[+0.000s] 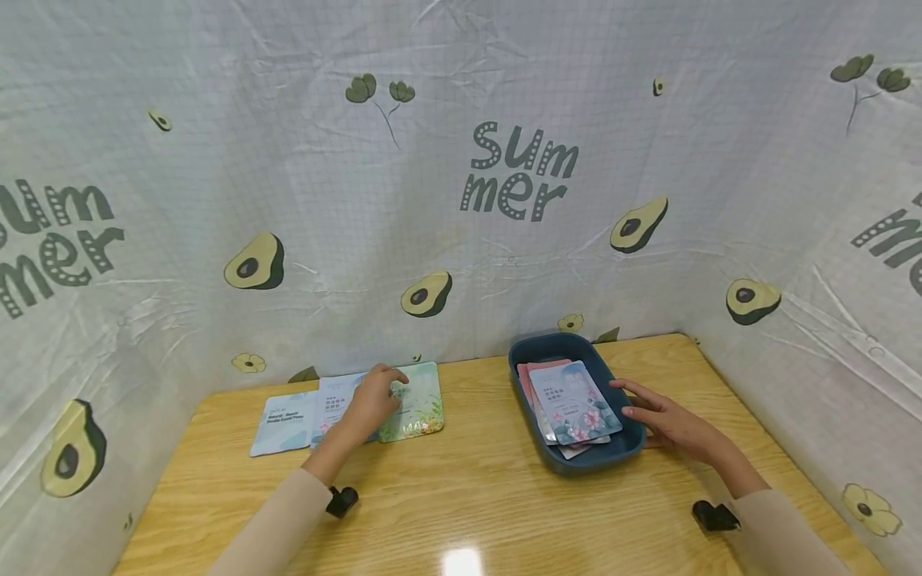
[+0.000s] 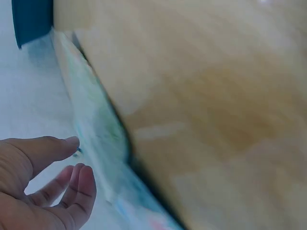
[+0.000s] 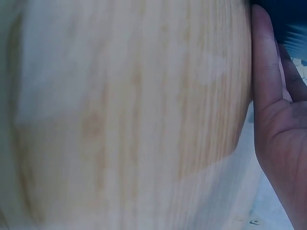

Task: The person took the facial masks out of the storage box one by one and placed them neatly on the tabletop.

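My left hand point(image 1: 376, 396) hovers over the green floral sachet point(image 1: 420, 400) at the end of a row. In the left wrist view its thumb and loosely bent fingers stand apart with nothing between them. Left of that sachet lie a blue sachet with pink flowers point(image 1: 336, 398), partly covered by the hand, and a pale blue sachet point(image 1: 283, 424). My right hand point(image 1: 670, 424) rests against the right side of a dark blue basket point(image 1: 625, 454), fingers nearly straight. Inside, a blue-pink floral sachet point(image 1: 575, 402) lies on top of pink ones point(image 1: 527, 376).
The wooden table point(image 1: 461, 496) backs onto a white curtain point(image 1: 360, 200) printed with avocados and lettering, which also hangs along both sides. Black wrist cameras sit by the left sleeve point(image 1: 277, 524) and the right sleeve point(image 1: 781, 532).
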